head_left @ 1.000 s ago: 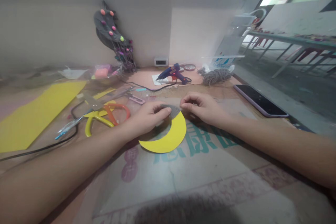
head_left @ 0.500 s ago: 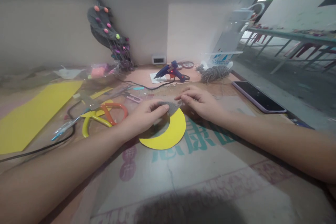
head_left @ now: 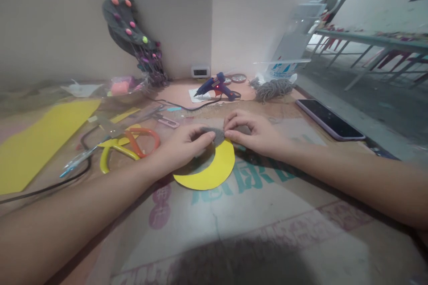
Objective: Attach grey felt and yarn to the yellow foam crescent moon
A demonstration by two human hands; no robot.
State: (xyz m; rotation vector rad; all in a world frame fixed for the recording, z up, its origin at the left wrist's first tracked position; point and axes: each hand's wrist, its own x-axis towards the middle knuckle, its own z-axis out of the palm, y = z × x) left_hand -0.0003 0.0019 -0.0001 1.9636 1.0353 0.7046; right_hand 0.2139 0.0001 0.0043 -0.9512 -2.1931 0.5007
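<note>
Pinching the upper arm of a yellow crescent (head_left: 219,167), the left hand (head_left: 191,141) sets its thumb over a grey, yarn-like covering (head_left: 219,136). The right hand (head_left: 250,132) is at that covering's right side, thumb and fingertips close together; whether they grip a strand or the crescent's rim I cannot tell. The crescent is near the middle of the surface (head_left: 179,90), over a printed sheet (head_left: 187,231), well apart from the far edge where a glue gun (head_left: 217,85) stands, its red light lit. Judging by what shows, the work is at an early stage: grey covers a stretch of the upper arm, while the outer curve and the lower arm remain bare. How far the grey reaches beneath the left thumb is hidden. The crescent looks flat, thin and smoothly cut, bright yellow, its lower arm tapering to a point at the left; the grey part appears finely ribbed, with a fairly clear border against the yellow. Grey yarn (head_left: 274,90) lies bundled near the surface's far right corner.
</note>
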